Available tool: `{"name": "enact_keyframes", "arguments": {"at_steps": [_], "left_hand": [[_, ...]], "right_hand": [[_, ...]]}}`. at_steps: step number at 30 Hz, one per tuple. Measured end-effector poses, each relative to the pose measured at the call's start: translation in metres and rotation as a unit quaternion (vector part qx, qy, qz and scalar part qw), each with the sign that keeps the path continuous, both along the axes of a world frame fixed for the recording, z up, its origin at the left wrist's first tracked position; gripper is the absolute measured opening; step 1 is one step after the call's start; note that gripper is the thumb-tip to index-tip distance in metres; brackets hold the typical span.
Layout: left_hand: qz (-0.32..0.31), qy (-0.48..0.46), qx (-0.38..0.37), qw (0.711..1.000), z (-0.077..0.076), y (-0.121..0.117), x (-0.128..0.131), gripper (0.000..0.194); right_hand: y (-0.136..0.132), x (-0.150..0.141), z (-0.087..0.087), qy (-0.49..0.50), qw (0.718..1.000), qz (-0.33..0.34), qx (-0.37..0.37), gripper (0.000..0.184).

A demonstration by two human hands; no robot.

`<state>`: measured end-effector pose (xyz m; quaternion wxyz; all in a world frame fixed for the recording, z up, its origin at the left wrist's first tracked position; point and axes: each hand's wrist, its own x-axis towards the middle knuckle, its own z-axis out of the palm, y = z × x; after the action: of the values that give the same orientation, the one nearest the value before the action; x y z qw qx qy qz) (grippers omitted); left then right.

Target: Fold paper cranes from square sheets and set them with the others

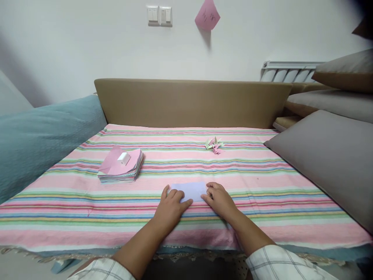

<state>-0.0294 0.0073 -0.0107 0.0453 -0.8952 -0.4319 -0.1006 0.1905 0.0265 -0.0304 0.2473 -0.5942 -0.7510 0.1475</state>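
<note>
A folded light-purple sheet of paper (192,190) lies flat on the striped cloth in front of me, longer from side to side. My left hand (172,204) rests on its left part with fingers apart; the thumb stretches along the near edge and the fingertips press down on the sheet. At the right end, my right hand (219,199) pinches the paper between thumb and bent fingers. Part of the left end is hidden beneath my left hand.
Left of my hands sits a stack of coloured paper (122,171) with a small white block (124,158) on top. Small folded paper pieces (215,145) lie farther back. Grey cushions (326,155) flank the right side, a blue-covered armrest (49,136) the left.
</note>
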Motion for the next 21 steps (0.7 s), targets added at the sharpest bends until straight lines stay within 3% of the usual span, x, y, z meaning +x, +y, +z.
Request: {"name": "enact_keyframes", "arguments": {"at_steps": [6, 10, 15, 21], "left_hand": [[0.003, 0.034, -0.026, 0.999, 0.006, 0.001, 0.001, 0.037], [0.002, 0.034, -0.028, 0.999, 0.007, 0.000, 0.002, 0.037], [0.001, 0.037, -0.011, 0.999, 0.004, 0.001, 0.001, 0.035], [0.006, 0.052, -0.005, 0.999, 0.003, 0.001, 0.002, 0.032]], "right_hand": [[0.001, 0.000, -0.002, 0.004, 1.000, -0.004, 0.018, 0.018], [-0.005, -0.006, -0.003, 0.000, 0.995, 0.005, 0.095, 0.005], [-0.018, -0.017, -0.007, -0.041, 0.978, 0.118, 0.166, 0.025], [-0.021, -0.017, -0.005, -0.077, 0.981, 0.116, 0.137, 0.033]]}}
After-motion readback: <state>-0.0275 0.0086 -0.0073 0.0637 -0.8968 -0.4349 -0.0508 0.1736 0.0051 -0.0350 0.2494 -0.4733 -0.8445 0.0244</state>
